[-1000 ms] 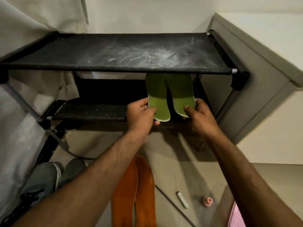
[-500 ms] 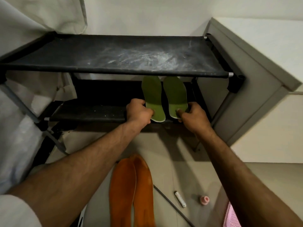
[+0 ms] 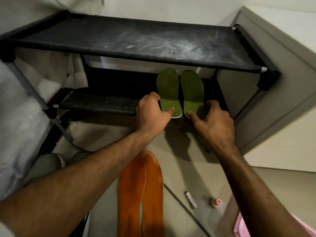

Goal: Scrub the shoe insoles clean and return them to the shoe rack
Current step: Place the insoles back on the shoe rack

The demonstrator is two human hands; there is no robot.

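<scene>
Fingers [image 3: 171, 110] of my left hand [image 3: 150, 113] and right hand [image 3: 216, 120] press, loosely spread, on green insoles [image 3: 168, 93] lying on the rack's lower shelf [image 3: 102, 101]; orange insoles [image 3: 142, 194] on the floor probably come next.

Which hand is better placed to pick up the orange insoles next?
Left, probably. The left hand sits more directly above the orange insoles on the floor; the right hand is farther to the right, thumb on a green insole.

A grey cabinet [image 3: 266, 93] stands against the pale wall [image 3: 153, 7]; beige floor [image 3: 196, 168] spreads before it, dimly lit, white fabric cover [image 3: 18, 120] hanging far left of it.
</scene>
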